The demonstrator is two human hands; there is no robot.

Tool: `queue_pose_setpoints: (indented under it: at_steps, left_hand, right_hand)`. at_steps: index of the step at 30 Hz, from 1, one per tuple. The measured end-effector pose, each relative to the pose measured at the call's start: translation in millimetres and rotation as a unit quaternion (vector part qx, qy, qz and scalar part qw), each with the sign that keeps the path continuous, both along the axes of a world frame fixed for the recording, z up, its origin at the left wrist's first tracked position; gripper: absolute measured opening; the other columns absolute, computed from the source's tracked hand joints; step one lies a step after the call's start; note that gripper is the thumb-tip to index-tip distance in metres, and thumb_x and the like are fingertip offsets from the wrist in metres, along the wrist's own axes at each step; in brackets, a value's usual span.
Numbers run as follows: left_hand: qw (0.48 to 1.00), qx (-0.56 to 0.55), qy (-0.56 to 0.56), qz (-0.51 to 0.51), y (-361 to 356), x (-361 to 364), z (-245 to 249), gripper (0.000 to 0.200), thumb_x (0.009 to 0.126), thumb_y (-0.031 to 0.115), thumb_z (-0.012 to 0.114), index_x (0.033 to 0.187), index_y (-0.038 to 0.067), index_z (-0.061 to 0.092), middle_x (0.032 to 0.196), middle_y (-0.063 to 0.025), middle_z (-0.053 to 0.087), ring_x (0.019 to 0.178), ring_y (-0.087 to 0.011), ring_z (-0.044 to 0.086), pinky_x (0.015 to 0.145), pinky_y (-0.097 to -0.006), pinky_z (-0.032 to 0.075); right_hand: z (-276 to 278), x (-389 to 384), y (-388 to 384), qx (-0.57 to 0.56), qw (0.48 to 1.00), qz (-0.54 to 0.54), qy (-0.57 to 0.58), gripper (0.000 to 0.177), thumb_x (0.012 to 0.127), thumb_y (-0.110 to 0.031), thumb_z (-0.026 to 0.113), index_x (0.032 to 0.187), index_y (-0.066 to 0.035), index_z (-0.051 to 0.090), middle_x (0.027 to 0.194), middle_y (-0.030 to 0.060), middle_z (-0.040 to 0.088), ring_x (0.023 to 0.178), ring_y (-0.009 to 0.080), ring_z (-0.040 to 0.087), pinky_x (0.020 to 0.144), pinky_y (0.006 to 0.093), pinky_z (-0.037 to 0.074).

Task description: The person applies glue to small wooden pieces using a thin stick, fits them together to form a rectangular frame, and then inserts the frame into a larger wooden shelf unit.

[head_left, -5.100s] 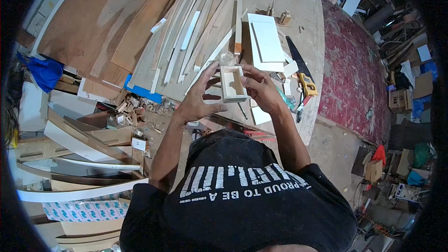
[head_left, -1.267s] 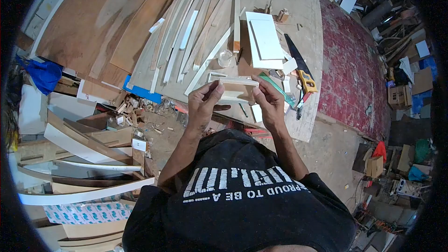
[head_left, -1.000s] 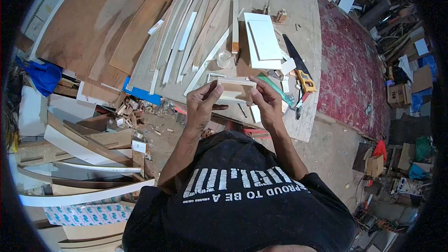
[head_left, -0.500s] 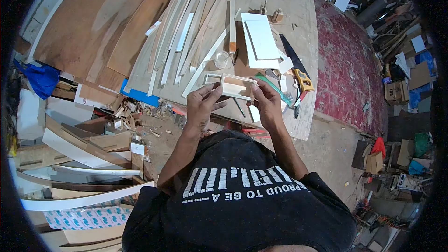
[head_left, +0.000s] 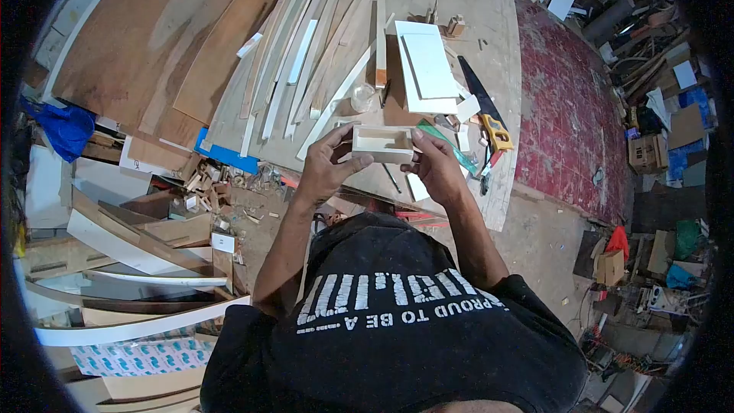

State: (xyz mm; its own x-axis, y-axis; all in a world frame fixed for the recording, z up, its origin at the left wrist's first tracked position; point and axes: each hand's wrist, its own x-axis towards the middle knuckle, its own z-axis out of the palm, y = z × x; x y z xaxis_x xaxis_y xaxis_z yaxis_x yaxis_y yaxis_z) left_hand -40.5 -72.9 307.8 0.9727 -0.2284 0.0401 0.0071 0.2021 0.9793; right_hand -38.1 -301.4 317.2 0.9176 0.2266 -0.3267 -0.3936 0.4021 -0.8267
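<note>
on my feed, the small wooden box (head_left: pixel 382 155) is held up between both hands, its open side toward me, near the edge of the surface (head_left: pixel 489 38). the left hand (head_left: pixel 325 172) grips one end; the right hand (head_left: pixel 439 167) grips the other. beyond lie white boards (head_left: pixel 430 69), a saw (head_left: pixel 495 132) and what seems a clear cup (head_left: pixel 362 97).
</note>
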Motion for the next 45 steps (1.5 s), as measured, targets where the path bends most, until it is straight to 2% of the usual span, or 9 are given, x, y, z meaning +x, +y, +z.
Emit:
queue_pose_setpoints:
  at_steps: [2,4,8,10,16,19,28,37,45]
  left_hand:
    - [1.000,-0.006,0.014,-0.005,5,3,-1,0.066,0.080,0.013,0.083,0.134,-0.009,0.052,0.118,-0.0159,0.066,0.109,-0.0187,0.063,0.098,-0.0324,0.051]
    - [0.998,-0.025,0.055,-0.005,8,4,-5,0.064,0.079,0.014,0.084,0.132,-0.008,0.054,0.118,-0.0154,0.066,0.109,-0.0188,0.064,0.098,-0.0313,0.050]
    - [0.997,-0.029,0.072,0.000,7,3,-3,0.063,0.078,0.014,0.084,0.130,-0.009,0.056,0.118,-0.0155,0.066,0.111,-0.0193,0.063,0.098,-0.0315,0.050]
    - [0.999,-0.029,0.041,0.006,6,4,-3,0.064,0.077,0.014,0.085,0.130,-0.009,0.055,0.118,-0.0158,0.066,0.112,-0.0204,0.063,0.097,-0.0317,0.051]
    - [1.000,-0.020,0.012,0.012,2,1,12,0.067,0.076,0.013,0.086,0.132,-0.007,0.054,0.122,-0.0165,0.064,0.115,-0.0224,0.062,0.100,-0.0366,0.052]
    - [1.000,-0.016,-0.007,0.007,2,0,16,0.070,0.076,0.013,0.086,0.134,-0.006,0.053,0.123,-0.0164,0.063,0.116,-0.0227,0.061,0.101,-0.0388,0.052]
    - [0.996,-0.015,-0.077,-0.031,6,2,27,0.073,0.074,0.010,0.086,0.136,-0.005,0.050,0.129,-0.0151,0.059,0.124,-0.0232,0.056,0.098,-0.0385,0.054]
    - [0.997,-0.011,-0.071,-0.024,10,-3,27,0.068,0.073,0.003,0.085,0.134,-0.002,0.054,0.132,-0.0141,0.057,0.126,-0.0252,0.055,0.099,-0.0401,0.055]
    - [0.997,-0.003,-0.074,-0.030,10,-6,32,0.074,0.073,0.000,0.084,0.138,0.001,0.050,0.137,-0.0138,0.054,0.130,-0.0254,0.051,0.105,-0.0426,0.052]
  right_hand:
    - [4,0,2,0.049,0.999,0.016,-0.002,0.031,0.095,-0.023,0.067,0.117,-0.001,0.063,0.107,0.0093,0.068,0.089,0.0148,0.066,0.074,0.0301,0.056]
    - [4,-2,4,-0.042,0.991,0.044,-0.118,0.044,0.089,-0.018,0.074,0.125,0.000,0.060,0.115,0.0097,0.067,0.098,0.0163,0.065,0.080,0.0309,0.055]
    - [-3,3,0,-0.073,0.986,0.056,-0.136,0.053,0.086,-0.009,0.075,0.134,0.002,0.055,0.120,0.0108,0.064,0.098,0.0177,0.064,0.079,0.0298,0.054]
    - [-4,3,-3,-0.072,0.988,0.067,-0.118,0.063,0.080,-0.009,0.081,0.137,-0.001,0.054,0.129,0.0094,0.061,0.109,0.0192,0.062,0.087,0.0319,0.054]
    - [2,0,-4,-0.085,0.981,0.062,-0.160,0.069,0.076,-0.004,0.082,0.139,-0.002,0.052,0.127,0.0085,0.063,0.116,0.0218,0.060,0.097,0.0358,0.052]
    - [1,0,-6,-0.072,0.974,0.063,-0.205,0.070,0.078,0.002,0.078,0.141,0.001,0.048,0.123,0.0176,0.064,0.112,0.0226,0.063,0.092,0.0340,0.055]
    - [13,1,-5,-0.061,0.962,0.051,-0.261,0.072,0.076,0.004,0.079,0.141,0.002,0.048,0.123,0.0175,0.064,0.113,0.0223,0.062,0.089,0.0335,0.056]
    - [8,-1,-6,-0.049,0.964,0.075,-0.249,0.074,0.075,0.007,0.078,0.141,0.003,0.047,0.123,0.0173,0.065,0.113,0.0224,0.062,0.096,0.0365,0.052]
    - [12,-4,-7,-0.043,0.958,0.066,-0.277,0.076,0.073,0.008,0.077,0.142,0.001,0.046,0.126,0.0171,0.063,0.115,0.0219,0.062,0.094,0.0360,0.053]
